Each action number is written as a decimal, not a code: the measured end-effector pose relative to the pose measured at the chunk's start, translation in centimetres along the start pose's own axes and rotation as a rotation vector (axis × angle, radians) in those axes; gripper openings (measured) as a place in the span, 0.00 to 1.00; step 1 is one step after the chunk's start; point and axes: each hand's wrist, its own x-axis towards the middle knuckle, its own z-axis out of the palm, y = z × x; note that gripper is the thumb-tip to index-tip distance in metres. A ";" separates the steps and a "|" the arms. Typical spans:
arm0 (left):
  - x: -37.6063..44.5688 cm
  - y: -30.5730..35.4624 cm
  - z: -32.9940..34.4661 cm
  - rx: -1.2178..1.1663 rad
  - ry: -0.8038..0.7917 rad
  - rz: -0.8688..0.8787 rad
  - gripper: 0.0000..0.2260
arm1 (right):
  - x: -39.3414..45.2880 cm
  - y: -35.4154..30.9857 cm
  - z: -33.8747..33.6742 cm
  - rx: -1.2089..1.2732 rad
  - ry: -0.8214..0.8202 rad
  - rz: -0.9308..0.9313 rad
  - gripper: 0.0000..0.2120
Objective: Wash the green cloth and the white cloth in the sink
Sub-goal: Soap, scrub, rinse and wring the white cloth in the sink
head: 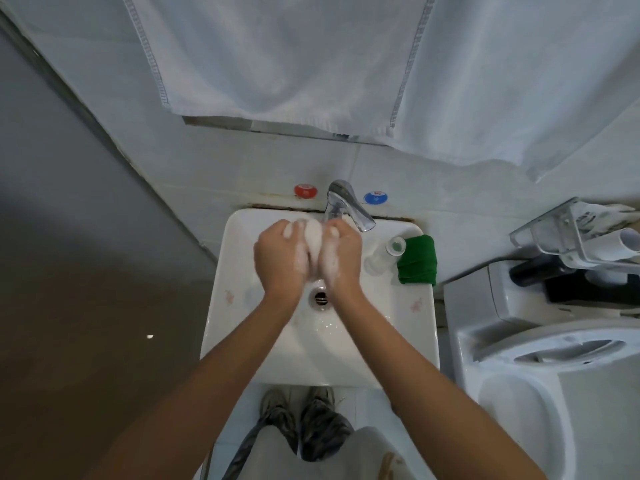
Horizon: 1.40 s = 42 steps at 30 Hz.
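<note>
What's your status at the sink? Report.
Both hands, left hand and right hand, gripping soapy white cloth over sink. Green cloth waiting on rim. Nothing blocking.

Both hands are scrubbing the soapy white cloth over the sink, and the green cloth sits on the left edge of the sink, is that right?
Not quite: the head view shows the green cloth on the right edge of the sink. The left hand and right hand do scrub the soapy white cloth.

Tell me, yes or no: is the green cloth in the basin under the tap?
No, the green cloth lies folded on the sink's right rim, beside a small bottle.
</note>
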 end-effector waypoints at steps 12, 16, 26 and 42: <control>-4.7 0.6 0.6 -0.144 -0.049 0.058 0.21 | 1.0 0.0 -1.5 0.171 -0.038 0.099 0.10; -1.5 0.4 0.5 -0.144 0.033 -0.028 0.20 | -1.1 0.9 -0.9 0.056 -0.029 0.033 0.09; -1.8 -1.2 -0.3 -0.089 -0.006 -0.016 0.17 | 0.0 0.5 -1.4 0.106 -0.088 0.042 0.10; -0.9 -0.7 1.2 -0.077 0.029 -0.019 0.17 | -1.2 1.4 -1.5 0.060 0.053 -0.077 0.18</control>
